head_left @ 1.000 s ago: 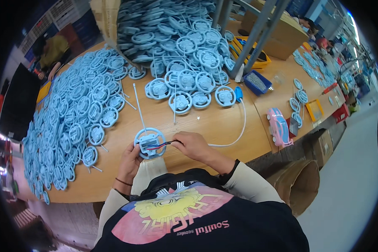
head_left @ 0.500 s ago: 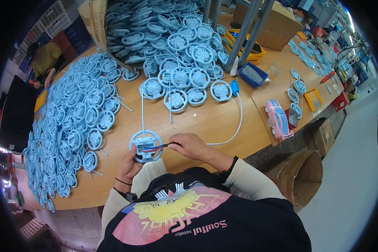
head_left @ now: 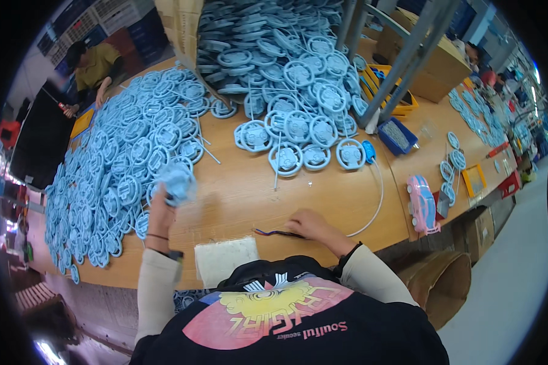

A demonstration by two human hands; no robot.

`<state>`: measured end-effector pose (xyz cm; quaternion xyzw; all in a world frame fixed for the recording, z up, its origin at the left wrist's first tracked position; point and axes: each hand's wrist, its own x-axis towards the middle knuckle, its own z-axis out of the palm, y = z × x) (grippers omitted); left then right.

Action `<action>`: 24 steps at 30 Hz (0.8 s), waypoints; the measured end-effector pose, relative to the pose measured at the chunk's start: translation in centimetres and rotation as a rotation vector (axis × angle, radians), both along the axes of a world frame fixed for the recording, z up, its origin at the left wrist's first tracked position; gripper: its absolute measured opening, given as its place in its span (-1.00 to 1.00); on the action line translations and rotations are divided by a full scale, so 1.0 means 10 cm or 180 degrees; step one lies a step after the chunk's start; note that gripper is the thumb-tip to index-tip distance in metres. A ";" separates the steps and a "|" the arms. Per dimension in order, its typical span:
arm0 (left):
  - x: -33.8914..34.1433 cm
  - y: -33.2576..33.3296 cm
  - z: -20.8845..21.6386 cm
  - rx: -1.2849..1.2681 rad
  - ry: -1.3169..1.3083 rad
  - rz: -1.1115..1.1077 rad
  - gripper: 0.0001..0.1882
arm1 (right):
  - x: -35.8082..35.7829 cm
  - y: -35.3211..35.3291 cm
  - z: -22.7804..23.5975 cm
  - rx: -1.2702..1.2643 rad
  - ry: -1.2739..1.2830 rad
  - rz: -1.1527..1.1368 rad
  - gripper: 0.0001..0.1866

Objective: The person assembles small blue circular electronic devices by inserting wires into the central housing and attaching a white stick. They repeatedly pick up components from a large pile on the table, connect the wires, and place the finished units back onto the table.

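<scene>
My left hand (head_left: 159, 214) is raised at the edge of the big left pile, its fingers closed on a light blue toy steering wheel (head_left: 178, 182), which motion blurs. Low over the wooden table, my right hand (head_left: 312, 224) is curled round a thin black lead (head_left: 281, 232) with red and blue wire-like ends pointing left. Between my arms a whitish square pad (head_left: 226, 258) lies at the table's near edge.
Toy steering wheels (head_left: 119, 164) are heaped at left, with another heap (head_left: 286, 67) behind. Metal posts (head_left: 402, 67), a blue bin (head_left: 397, 135) and a pink toy car (head_left: 421, 205) stand at right. A white cable (head_left: 380, 201) curves across. Another person (head_left: 94, 67) works at far left.
My left hand has carried the steering wheel up and left, from in front of me to the left pile. The lead in my right hand has come out of the wheel.
</scene>
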<state>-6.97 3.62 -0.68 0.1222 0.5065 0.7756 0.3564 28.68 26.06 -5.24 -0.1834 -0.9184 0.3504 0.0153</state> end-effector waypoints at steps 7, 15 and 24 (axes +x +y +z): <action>-0.20 0.13 0.47 0.0157 -0.0775 0.0394 -0.43 | -0.61 0.60 0.12 0.1497 0.0701 -0.0868 -0.73; 0.89 0.73 0.38 -0.1271 0.1268 -0.1212 -0.54 | -0.95 0.71 0.26 0.2067 0.0700 -0.0157 -0.90; 1.33 1.09 0.57 -0.1369 0.3947 -0.1579 -0.49 | -0.87 0.64 0.19 0.2131 0.0732 0.0069 -0.89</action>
